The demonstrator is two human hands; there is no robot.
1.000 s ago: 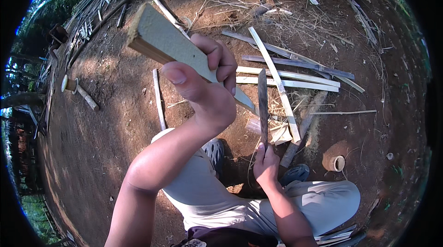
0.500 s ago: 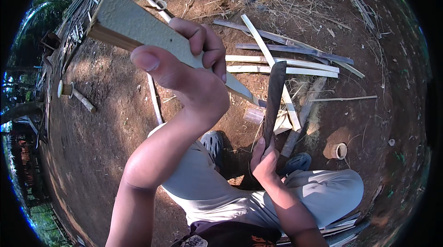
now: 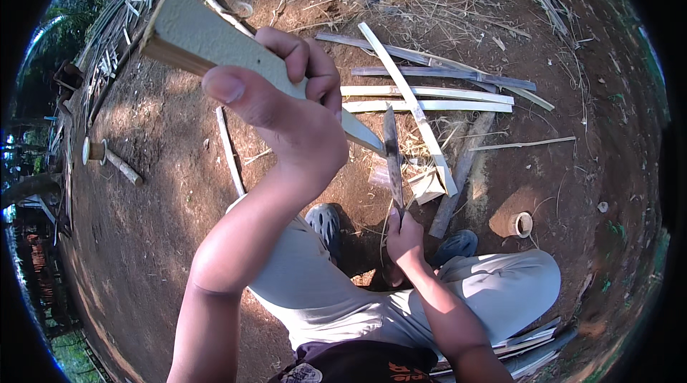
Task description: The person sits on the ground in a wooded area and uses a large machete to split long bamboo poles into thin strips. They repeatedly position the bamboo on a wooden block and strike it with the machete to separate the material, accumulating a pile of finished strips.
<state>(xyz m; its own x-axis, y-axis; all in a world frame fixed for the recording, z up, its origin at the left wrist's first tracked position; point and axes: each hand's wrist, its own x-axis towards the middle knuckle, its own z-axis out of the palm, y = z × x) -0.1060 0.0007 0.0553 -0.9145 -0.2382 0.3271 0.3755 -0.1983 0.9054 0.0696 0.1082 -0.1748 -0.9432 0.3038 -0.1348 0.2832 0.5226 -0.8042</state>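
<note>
My left hand (image 3: 293, 104) is raised and wrapped round a long pale bamboo slat (image 3: 207, 36), its thumb along one brown edge. The slat slants from its thick end at upper left down to a thinner end near the middle. In my right hand (image 3: 406, 241) is a machete (image 3: 392, 157), its narrow, dark blade pointing up and away. The blade crosses the lower end of the slat; whether they touch, I cannot tell. My right fingers are closed round the handle, which they mostly hide.
Split bamboo strips (image 3: 436, 105) lie crossed on the brown soil ahead. A round pole (image 3: 461, 179) lies by my right shoe (image 3: 458, 245). A short bamboo ring (image 3: 523, 224) stands at right. Another short bamboo piece (image 3: 93, 151) lies at left. More strips lie by my right knee.
My right hand has shifted slightly left and turned the machete, whose blade now shows narrower and lower, by the slat's end. The left hand keeps its hold; the whole view has shifted slightly.
</note>
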